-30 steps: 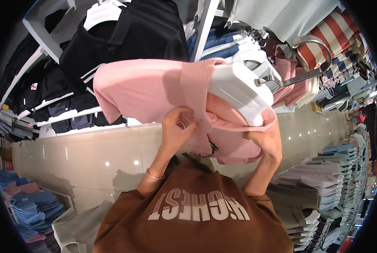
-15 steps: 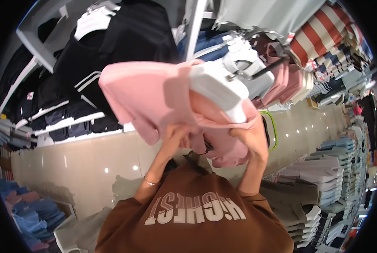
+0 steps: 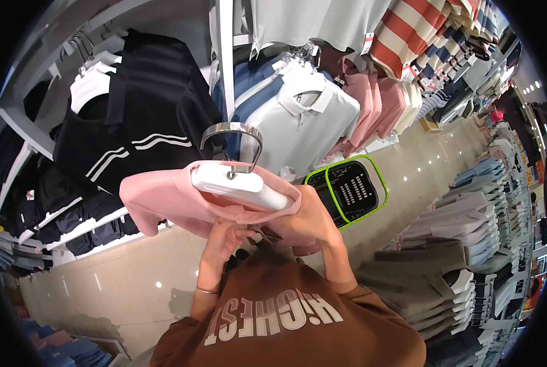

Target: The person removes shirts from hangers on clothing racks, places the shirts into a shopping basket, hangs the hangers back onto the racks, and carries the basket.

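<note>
A pink shirt [image 3: 157, 196] hangs on a white hanger [image 3: 243, 187] in front of my chest, and the hanger's metal hook [image 3: 258, 144] points up and away from me. My left hand [image 3: 224, 240] pinches the front of the shirt just under the collar. On the other side, my right hand [image 3: 315, 219] grips the collar and shoulder at the hanger's right end, with its fingers partly hidden by the cloth. The lower part of the shirt hangs below my hands.
Black shirts [image 3: 145, 116] hang on the rack at the left. Grey polo shirts [image 3: 292, 122] and pink ones [image 3: 383, 110] hang ahead. A black basket with a green rim [image 3: 376, 164] stands on the floor. Brown shirts [image 3: 408, 275] hang at the right.
The shirt and hanger have come lower and closer to my body, with the hook now upright. The view has turned, bringing the whole basket into sight. Both hands still hold the shirt.
</note>
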Motion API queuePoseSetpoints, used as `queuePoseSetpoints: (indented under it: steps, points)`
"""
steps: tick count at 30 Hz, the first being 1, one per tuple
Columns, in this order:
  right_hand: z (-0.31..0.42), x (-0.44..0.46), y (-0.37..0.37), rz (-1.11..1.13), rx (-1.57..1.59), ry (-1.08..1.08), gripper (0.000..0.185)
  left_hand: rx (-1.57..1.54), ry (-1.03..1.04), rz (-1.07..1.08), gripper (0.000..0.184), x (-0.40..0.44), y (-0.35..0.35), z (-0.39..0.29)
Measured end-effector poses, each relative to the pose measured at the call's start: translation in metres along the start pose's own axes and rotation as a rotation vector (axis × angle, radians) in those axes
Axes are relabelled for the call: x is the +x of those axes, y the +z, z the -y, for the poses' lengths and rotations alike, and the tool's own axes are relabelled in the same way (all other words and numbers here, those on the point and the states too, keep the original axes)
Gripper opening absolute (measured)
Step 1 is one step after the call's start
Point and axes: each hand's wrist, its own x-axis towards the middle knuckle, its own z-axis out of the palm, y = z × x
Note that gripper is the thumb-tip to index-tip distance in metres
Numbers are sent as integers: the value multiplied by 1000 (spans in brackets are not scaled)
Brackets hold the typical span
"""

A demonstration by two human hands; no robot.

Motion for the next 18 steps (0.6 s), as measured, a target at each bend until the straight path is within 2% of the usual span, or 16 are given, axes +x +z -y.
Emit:
queuePoseSetpoints:
  steps: [7,10,13,18]
  points:
    - [-3,4,12,-1,64,95,31,196,86,-85,28,-7,-4,-4]
    - [-4,7,20,-24,150,88,34,283,146,-147,32,-12,0,-6]
    - [-11,11,31,-54,225,26,36,356,164,-198,28,-16,-7,-3]
    - [21,6,28,-69,211,69,35,379,278,-333,20,-30,-18,2]
